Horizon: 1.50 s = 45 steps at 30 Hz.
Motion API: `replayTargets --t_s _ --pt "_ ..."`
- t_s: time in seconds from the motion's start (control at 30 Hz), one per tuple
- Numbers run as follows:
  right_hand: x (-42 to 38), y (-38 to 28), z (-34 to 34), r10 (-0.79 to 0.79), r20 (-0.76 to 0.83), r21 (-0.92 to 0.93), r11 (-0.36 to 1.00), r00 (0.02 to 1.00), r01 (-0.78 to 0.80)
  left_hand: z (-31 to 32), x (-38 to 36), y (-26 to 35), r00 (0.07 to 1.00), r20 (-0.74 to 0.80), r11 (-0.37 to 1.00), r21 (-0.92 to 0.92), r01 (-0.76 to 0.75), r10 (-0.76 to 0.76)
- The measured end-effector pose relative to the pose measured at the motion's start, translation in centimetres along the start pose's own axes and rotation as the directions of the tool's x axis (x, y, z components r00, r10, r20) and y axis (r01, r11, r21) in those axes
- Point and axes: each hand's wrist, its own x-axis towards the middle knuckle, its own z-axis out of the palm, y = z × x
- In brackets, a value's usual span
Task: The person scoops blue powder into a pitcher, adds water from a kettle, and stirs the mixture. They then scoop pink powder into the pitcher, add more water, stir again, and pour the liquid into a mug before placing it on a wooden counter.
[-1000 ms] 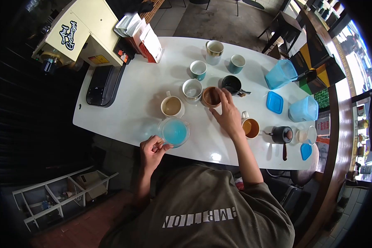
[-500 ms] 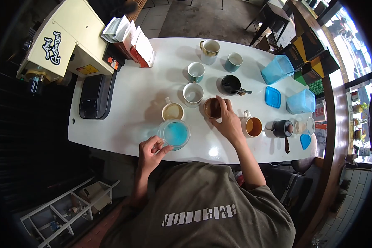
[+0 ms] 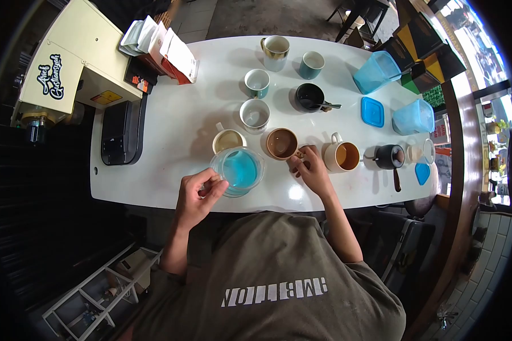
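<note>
Left hand: [image 3: 201,193] in front of the near left side of the worktop [image 3: 170,187], fingers curled and nearly closed on the handle of the clear jug with blue stuff in it [image 3: 239,170].
Right hand: [image 3: 308,165] low by the worktop, forearm reaching up from the near edge, fingers bent and pinched at the handle of the brown cup [image 3: 282,144].
Brown cup: upright on the worktop, between the clear jug and the cream mug [image 3: 342,156].
Cream mug: just right of the right hand.
Gray-white cup: [image 3: 255,116] just behind the brown cup, to its left.
</note>
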Motion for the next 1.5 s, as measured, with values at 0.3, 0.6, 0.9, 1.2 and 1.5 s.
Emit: replayTargets --t_s 0.3,0.6,0.9,1.2,1.5 --pt "-2.1 0.9 1.0 -0.206 -0.135 -0.087 0.977 0.969 0.195 -0.8 1.7 2.8 0.992 0.127 0.968 0.245 -0.044 0.013" --pt "-5.4 -5.6 0.6 -0.303 -0.114 -0.158 0.946 0.946 0.284 0.0 3.3 5.4 0.958 0.235 0.834 0.486 -0.261 0.162" --pt "-5.3 -6.6 1.4 -0.301 -0.11 -0.152 0.947 0.947 0.283 0.5 4.7 7.9 0.864 0.458 0.648 0.597 -0.474 0.211" --pt "-5.3 -6.9 1.9 -0.296 -0.091 -0.12 0.951 0.951 0.285 1.2 5.0 8.3 0.776 0.585 0.479 0.625 -0.616 0.236" --pt "-5.1 -6.8 2.0 -0.271 -0.076 -0.107 0.959 0.96 0.262 1.5 4.6 8.2 0.699 0.676 0.256 0.651 -0.715 0.234"
